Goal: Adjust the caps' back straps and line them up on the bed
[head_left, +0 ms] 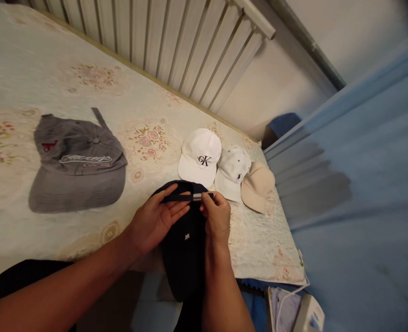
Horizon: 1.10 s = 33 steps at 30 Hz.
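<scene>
A black cap with a small metal emblem is held at the near edge of the bed, its brim pointing down toward me. Its back strap runs across, with a silver buckle on it. My right hand pinches the strap end just right of the buckle between thumb and fingers. My left hand has its palm up and its fingers stretched apart, touching the strap's left part. The left hand covers some of the cap's left side.
A grey cap lies at left on the flowered bedspread. Beyond the black cap sit a white cap, a second white cap and a beige cap. A radiator stands behind; a blue curtain hangs right.
</scene>
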{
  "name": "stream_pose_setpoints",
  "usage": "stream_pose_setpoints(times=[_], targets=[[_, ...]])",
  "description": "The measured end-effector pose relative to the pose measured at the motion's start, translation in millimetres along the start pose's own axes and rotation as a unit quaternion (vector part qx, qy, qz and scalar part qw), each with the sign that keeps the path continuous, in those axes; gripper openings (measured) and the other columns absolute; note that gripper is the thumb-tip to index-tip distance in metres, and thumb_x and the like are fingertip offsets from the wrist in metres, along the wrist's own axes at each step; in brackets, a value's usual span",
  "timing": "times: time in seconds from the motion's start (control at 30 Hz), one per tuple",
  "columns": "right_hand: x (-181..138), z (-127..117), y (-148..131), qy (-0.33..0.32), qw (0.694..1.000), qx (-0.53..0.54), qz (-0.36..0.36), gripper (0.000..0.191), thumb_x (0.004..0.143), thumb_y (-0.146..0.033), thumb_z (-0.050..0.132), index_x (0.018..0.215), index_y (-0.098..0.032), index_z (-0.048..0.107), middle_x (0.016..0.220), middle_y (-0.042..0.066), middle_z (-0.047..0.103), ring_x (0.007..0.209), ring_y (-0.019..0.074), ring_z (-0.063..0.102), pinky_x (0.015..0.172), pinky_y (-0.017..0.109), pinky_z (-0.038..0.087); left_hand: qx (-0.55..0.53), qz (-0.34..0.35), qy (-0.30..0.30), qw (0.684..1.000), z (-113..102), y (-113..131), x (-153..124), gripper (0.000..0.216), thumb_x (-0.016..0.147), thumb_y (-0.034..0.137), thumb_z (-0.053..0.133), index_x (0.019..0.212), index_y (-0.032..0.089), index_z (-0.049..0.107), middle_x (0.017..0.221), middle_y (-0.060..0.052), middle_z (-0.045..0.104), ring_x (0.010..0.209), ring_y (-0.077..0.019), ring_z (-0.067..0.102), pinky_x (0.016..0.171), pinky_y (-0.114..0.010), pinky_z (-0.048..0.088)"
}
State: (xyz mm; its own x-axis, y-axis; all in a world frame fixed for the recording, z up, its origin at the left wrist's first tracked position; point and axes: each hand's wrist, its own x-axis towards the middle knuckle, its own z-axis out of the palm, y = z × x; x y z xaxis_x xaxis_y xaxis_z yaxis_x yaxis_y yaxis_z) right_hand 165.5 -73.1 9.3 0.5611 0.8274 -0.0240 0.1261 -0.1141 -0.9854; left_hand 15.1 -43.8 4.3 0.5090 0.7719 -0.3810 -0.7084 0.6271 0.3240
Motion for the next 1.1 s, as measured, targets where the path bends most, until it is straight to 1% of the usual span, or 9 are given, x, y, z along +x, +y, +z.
stream_pose_setpoints(times=[0.07,0.13,0.2,0.37,0.6,0.73,0.83,1.0,1.1], targets=[[0.0,1.8,3.6,0.012,1.0,0.027,-0.004,0.021,0.075,-0.037,0.068,0.072,-0.017,0.06,0.051,-0.007,0.056,0.044,0.0063,0.039,0.045,0.02,0.027,0.002,0.001,-0.002,1.0,-0.4,0.1,0.0,0.027,0.092,0.015,0.047,0.117,0.017,0.057,0.107,-0.019,0.072,0.107,-0.0284,0.068,0.093,-0.042,0.053],[-0.7,3.6,4.7,0.026,0.999,0.041,-0.018,0.02,0.074,-0.035,0.069,0.073,-0.017,0.061,0.053,-0.006,0.059,0.044,0.006,0.042,0.045,0.019,0.029,0.004,0.001,-0.004,1.0,-0.5,0.2,0.2,0.027,0.092,0.015,0.046,0.117,0.017,0.057,0.106,-0.018,0.072,0.106,-0.0278,0.068,0.092,-0.042,0.053],[-1.6,5.2,4.2,0.027,0.998,0.055,-0.024,0.019,0.075,-0.033,0.069,0.073,-0.017,0.059,0.054,-0.005,0.062,0.044,0.0059,0.045,0.046,0.018,0.031,0.005,0.002,-0.005,1.0,-0.5,0.4,0.4,0.028,0.092,0.015,0.045,0.118,0.017,0.056,0.105,-0.018,0.072,0.104,-0.0273,0.069,0.092,-0.042,0.053],[-3.2,6.8,3.5,-0.002,0.995,0.096,-0.011,0.02,0.079,-0.033,0.064,0.078,-0.019,0.051,0.058,0.0,0.07,0.039,0.0065,0.048,0.043,0.018,0.032,0.013,0.002,0.001,1.0,0.6,0.8,0.8,0.028,0.092,0.015,0.045,0.117,0.017,0.057,0.104,-0.016,0.073,0.102,-0.0269,0.069,0.091,-0.042,0.054],[-2.7,3.0,8.7,-0.06,0.991,0.121,-0.001,0.019,0.085,-0.037,0.056,0.088,-0.021,0.045,0.057,0.0,0.071,0.034,0.0101,0.053,0.04,0.018,0.036,0.01,0.007,0.007,1.0,1.1,-0.1,0.7,0.024,0.092,0.016,0.044,0.111,0.017,0.059,0.101,-0.015,0.073,0.099,-0.0257,0.07,0.09,-0.042,0.055],[-3.1,2.1,9.1,-0.072,0.989,0.131,0.011,0.017,0.086,-0.036,0.053,0.089,-0.022,0.043,0.059,0.001,0.072,0.035,0.0117,0.057,0.039,0.018,0.037,0.005,0.001,0.01,1.0,0.2,-0.9,1.1,0.024,0.091,0.016,0.045,0.111,0.016,0.059,0.101,-0.015,0.073,0.098,-0.0255,0.071,0.088,-0.04,0.056],[-4.1,3.3,8.2,-0.056,0.99,0.128,0.028,0.017,0.084,-0.034,0.055,0.088,-0.022,0.044,0.058,0.001,0.072,0.035,0.0116,0.057,0.038,0.017,0.037,0.01,-0.002,0.015,1.0,0.0,-1.3,2.2,0.025,0.09,0.016,0.047,0.113,0.016,0.058,0.102,-0.016,0.072,0.101,-0.0261,0.07,0.088,-0.04,0.055],[-4.6,4.5,4.2,-0.005,0.995,0.09,0.041,0.018,0.081,-0.033,0.059,0.086,-0.02,0.048,0.054,-0.001,0.069,0.032,0.0087,0.052,0.038,0.016,0.036,0.02,0.006,0.025,0.999,1.4,-1.0,2.6,0.028,0.09,0.016,0.048,0.116,0.015,0.057,0.103,-0.017,0.072,0.103,-0.0267,0.069,0.09,-0.04,0.055],[-5.9,1.6,1.9,0.023,0.995,0.086,0.034,0.021,0.08,-0.035,0.06,0.088,-0.019,0.049,0.057,-0.001,0.069,0.035,0.0099,0.055,0.037,0.017,0.036,0.02,0.001,0.029,0.999,1.7,-0.6,2.3,0.03,0.09,0.017,0.049,0.119,0.016,0.057,0.104,-0.018,0.072,0.102,-0.0268,0.069,0.09,-0.04,0.055]])
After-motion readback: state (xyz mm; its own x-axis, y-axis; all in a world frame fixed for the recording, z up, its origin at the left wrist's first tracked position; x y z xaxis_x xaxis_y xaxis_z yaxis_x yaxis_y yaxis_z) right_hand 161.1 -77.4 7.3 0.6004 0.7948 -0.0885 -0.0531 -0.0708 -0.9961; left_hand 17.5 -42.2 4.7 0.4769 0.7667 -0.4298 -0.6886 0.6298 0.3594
